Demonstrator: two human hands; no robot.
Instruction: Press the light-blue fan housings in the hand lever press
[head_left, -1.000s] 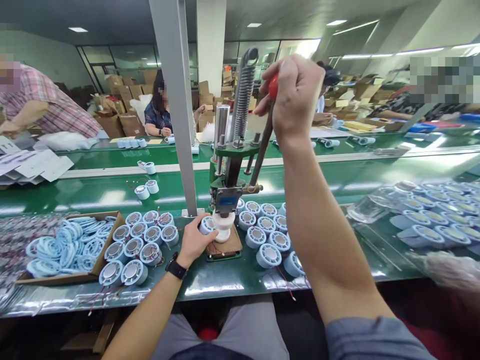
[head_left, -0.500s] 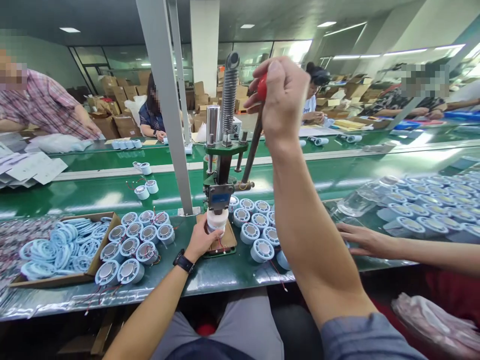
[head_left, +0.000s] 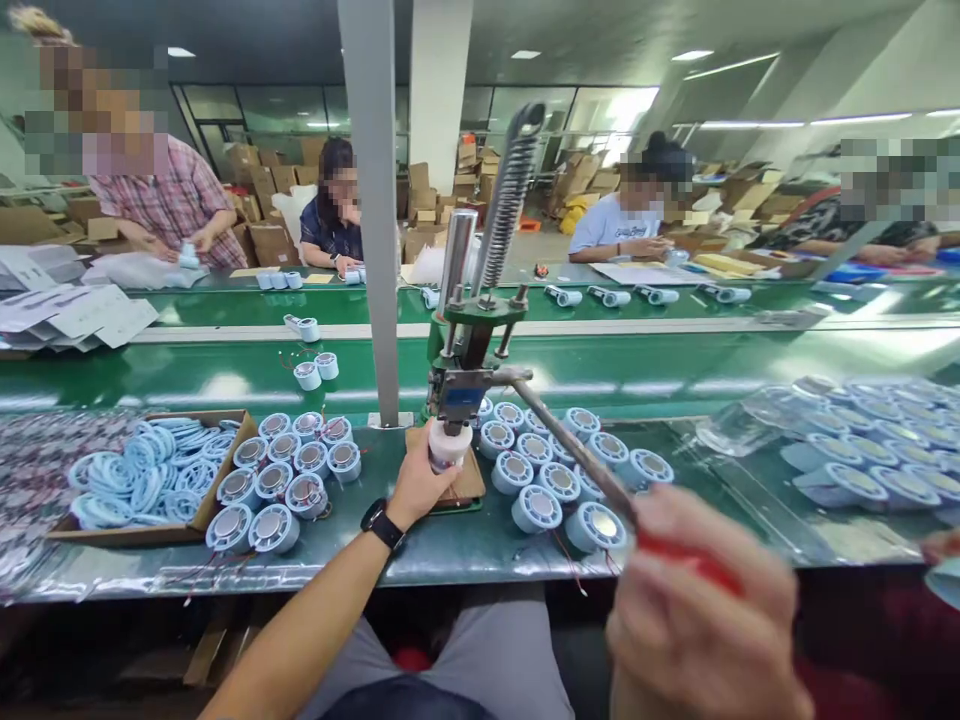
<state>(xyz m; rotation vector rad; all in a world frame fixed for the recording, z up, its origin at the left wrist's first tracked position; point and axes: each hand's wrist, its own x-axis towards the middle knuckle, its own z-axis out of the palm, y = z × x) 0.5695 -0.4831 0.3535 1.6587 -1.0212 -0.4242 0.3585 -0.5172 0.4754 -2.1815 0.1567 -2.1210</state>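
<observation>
My left hand [head_left: 421,472] is wrapped round a small round part [head_left: 445,462] on the base plate of the hand press [head_left: 469,375], directly under its white pressing block [head_left: 451,436]. Most of that part is hidden by my fingers and the block. My right hand [head_left: 697,610], blurred, is closed round the red-ended press lever [head_left: 585,455], which slants down toward me. Light blue round motor housings [head_left: 537,508] with silver centres and thin wires stand right of the press. A similar group [head_left: 274,527] stands to the left.
A cardboard box [head_left: 225,480] of light blue rings is at the left. A grey post [head_left: 373,200] rises behind the press. Rows of housings and a clear plastic bottle [head_left: 739,420] lie at the right. Several co-workers sit or stand across the green conveyor [head_left: 225,385].
My right hand has pulled the lever from upright down toward me. The spring on the press now leans right. My left hand keeps its hold. The co-worker's hand at right has drawn back.
</observation>
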